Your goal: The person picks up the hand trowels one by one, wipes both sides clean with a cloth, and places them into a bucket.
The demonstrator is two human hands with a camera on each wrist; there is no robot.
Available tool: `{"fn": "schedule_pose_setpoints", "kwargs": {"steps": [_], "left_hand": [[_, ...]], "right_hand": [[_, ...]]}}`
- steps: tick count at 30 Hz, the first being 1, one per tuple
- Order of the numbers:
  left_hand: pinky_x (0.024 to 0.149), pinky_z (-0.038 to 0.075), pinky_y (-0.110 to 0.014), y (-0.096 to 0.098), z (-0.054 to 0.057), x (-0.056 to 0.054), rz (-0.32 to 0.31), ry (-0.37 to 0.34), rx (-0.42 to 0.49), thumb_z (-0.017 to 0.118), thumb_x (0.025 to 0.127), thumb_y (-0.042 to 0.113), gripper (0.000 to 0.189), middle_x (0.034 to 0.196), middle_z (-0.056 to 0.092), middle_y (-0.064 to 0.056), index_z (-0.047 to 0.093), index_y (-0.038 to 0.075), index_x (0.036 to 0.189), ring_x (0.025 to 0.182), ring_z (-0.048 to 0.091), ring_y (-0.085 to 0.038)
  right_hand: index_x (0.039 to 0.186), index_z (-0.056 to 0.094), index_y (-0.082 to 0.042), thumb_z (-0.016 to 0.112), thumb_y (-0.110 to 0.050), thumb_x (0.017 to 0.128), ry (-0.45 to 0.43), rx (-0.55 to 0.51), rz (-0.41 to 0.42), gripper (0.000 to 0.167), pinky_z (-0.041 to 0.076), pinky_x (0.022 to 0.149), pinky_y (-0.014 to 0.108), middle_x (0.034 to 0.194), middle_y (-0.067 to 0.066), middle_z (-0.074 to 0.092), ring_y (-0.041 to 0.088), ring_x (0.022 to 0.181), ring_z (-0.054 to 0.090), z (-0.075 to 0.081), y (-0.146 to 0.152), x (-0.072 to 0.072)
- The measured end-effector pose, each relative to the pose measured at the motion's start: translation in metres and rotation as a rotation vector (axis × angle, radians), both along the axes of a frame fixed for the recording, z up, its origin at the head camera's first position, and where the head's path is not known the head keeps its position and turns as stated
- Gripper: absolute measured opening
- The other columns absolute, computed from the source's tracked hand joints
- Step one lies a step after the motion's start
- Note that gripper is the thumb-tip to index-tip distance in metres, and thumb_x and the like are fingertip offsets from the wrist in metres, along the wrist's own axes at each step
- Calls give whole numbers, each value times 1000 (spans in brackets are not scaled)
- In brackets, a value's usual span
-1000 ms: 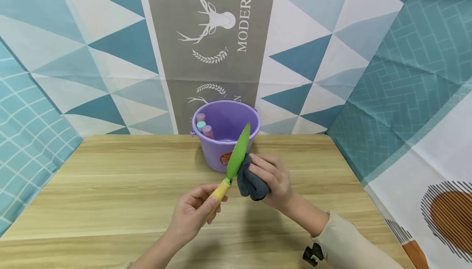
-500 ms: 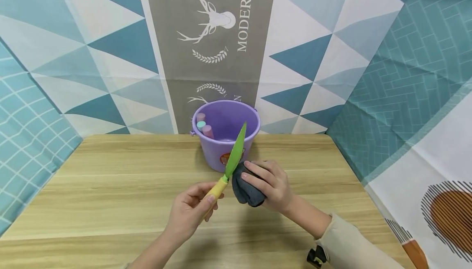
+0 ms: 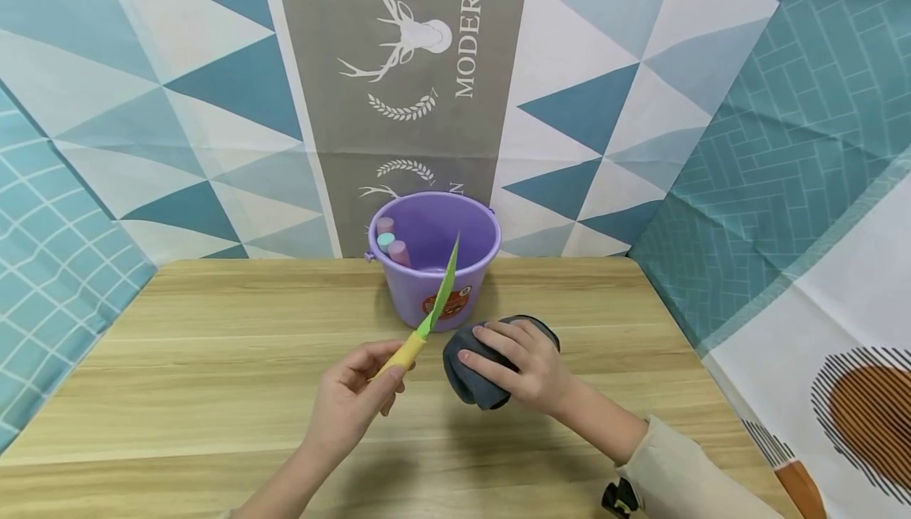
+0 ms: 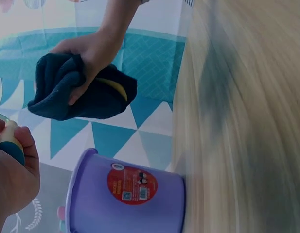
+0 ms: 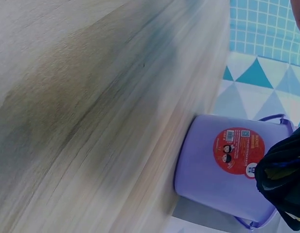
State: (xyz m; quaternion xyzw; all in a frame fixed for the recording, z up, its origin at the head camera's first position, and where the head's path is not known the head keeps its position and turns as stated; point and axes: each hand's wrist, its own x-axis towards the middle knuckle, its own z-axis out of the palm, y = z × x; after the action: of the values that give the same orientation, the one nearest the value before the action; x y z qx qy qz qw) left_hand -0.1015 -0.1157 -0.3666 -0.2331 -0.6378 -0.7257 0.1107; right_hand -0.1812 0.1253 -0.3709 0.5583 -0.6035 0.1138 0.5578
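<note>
A small trowel with a green blade [image 3: 444,288] and a yellow handle [image 3: 404,354] points up and away, its blade seen nearly edge-on in the head view. My left hand [image 3: 347,399] pinches the handle between thumb and fingers. Just right of the blade, my right hand [image 3: 532,370] grips a folded dark grey cloth [image 3: 466,384] from above. A gap shows between cloth and trowel. In the left wrist view, a yellow strip [image 4: 115,87] shows along the cloth [image 4: 57,94]; what it belongs to is unclear. Both hands are above the table.
A purple bucket [image 3: 402,291] with a red label stands at the table's far edge, behind the trowel. Pink and turquoise rod ends [image 3: 398,251] lean inside its left wall. Patterned fabric [image 3: 569,107] hangs behind and beside the wooden table [image 3: 235,392].
The cloth has come away from the blade, moving down and nearer. My left hand has drawn the trowel slightly left and toward me, turning the blade more edge-on.
</note>
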Motion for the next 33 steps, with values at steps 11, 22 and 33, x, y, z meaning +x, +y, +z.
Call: {"fn": "schedule_pose_setpoints", "kwargs": {"steps": [11, 22, 33], "left_hand": [[47, 45, -23, -10, 9, 0, 110, -133, -229, 57, 89, 0, 26, 82, 61, 4, 60, -4, 114, 59, 50, -3], [60, 49, -22, -15, 18, -3, 230, -259, -429, 65, 85, 10, 29, 99, 65, -9, 66, 12, 113, 75, 55, -9], [58, 45, -21, -14, 22, -8, 348, -214, -568, 71, 76, 11, 33, 94, 63, 0, 70, 24, 107, 75, 51, -11]], "right_hand": [[105, 66, -11, 50, -22, 96, -9, 38, -12, 22, 52, 67, 33, 101, 12, 67, 26, 83, 65, -1, 5, 2], [105, 65, -10, 49, -20, 95, -21, 68, -21, 22, 51, 65, 34, 101, 12, 68, 26, 84, 65, -1, 8, 3], [106, 65, -10, 49, -18, 95, -21, 80, -26, 21, 51, 65, 33, 102, 13, 67, 26, 86, 65, -1, 9, 4]]}}
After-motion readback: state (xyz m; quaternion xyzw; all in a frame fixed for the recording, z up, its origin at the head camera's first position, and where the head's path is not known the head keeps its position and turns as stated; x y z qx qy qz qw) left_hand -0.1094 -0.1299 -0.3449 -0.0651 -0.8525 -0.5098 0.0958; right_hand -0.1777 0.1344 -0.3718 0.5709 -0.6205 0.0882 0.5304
